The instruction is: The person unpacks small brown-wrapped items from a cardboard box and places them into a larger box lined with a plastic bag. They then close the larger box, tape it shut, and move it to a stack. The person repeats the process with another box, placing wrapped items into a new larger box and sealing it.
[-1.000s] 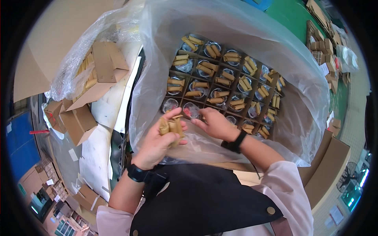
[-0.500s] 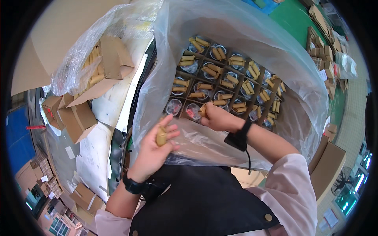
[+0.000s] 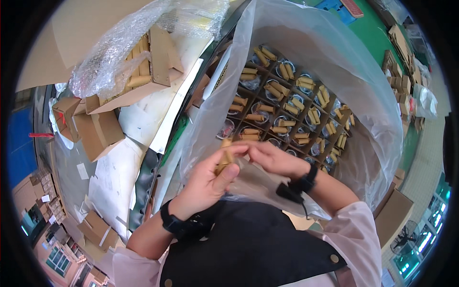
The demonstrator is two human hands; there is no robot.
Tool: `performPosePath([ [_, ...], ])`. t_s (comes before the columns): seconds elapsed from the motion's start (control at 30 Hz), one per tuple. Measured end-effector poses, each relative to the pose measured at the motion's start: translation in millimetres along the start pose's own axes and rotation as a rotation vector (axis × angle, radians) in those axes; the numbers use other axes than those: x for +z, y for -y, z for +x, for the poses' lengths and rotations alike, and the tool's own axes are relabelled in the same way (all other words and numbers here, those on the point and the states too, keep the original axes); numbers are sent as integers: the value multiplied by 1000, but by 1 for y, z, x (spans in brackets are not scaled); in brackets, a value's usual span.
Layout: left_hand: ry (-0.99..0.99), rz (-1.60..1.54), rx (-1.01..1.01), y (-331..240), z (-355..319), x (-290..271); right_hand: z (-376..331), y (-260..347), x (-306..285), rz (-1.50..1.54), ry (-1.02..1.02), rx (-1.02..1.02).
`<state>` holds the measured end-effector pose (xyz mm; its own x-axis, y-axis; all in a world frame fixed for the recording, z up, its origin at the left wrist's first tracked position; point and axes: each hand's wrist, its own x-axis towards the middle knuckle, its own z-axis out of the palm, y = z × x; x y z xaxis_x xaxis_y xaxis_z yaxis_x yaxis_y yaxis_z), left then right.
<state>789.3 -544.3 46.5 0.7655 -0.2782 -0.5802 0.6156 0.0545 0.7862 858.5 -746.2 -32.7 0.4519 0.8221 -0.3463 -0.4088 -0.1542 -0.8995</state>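
Observation:
My left hand (image 3: 205,174) is closed around small tan paper rolls (image 3: 226,157), held low over the near left part of a big carton. My right hand (image 3: 273,157) is beside it, palm down, fingers bent together and tips against the left fingers; whether it grips anything is hidden. Beyond both hands, cardboard dividers (image 3: 262,92) split the carton into cells. Most hold a clear round plastic-wrapped piece with tan rolls on top. One near-left piece (image 3: 225,128) shows reddish contents and no rolls on it.
A cloudy plastic liner (image 3: 377,95) rises around the cells. To the left, an opened carton (image 3: 160,60) holds more tan rolls, with bubble wrap (image 3: 110,62) over it. A smaller brown box (image 3: 98,136) stands nearer on the white-papered table (image 3: 112,179).
My right hand has left a near cell, where two rolls now lie, and come back to my left hand. My left hand has moved right and closed on its rolls. The view has shifted.

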Motion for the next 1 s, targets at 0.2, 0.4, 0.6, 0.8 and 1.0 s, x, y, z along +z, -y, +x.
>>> performPosePath([
  [0.2, 213, -434, 43, 5, 17, 5, -7, 45, 45, 566, -141, 132],
  [0.4, 438, 165, -114, -22, -43, -43, 57, -19, -14, -876, -265, 326],
  [0.6, -112, 10, -151, -1, -82, -59, 115, -84, 12, -1314, -163, 415],
  [0.8, -176, -63, -190, 24, -87, -57, 90, -69, 1, -1355, -5, 380],
  [1.0, -190, 90, -208, 30, -74, -44, 108, -99, 2, -1562, -120, 172],
])
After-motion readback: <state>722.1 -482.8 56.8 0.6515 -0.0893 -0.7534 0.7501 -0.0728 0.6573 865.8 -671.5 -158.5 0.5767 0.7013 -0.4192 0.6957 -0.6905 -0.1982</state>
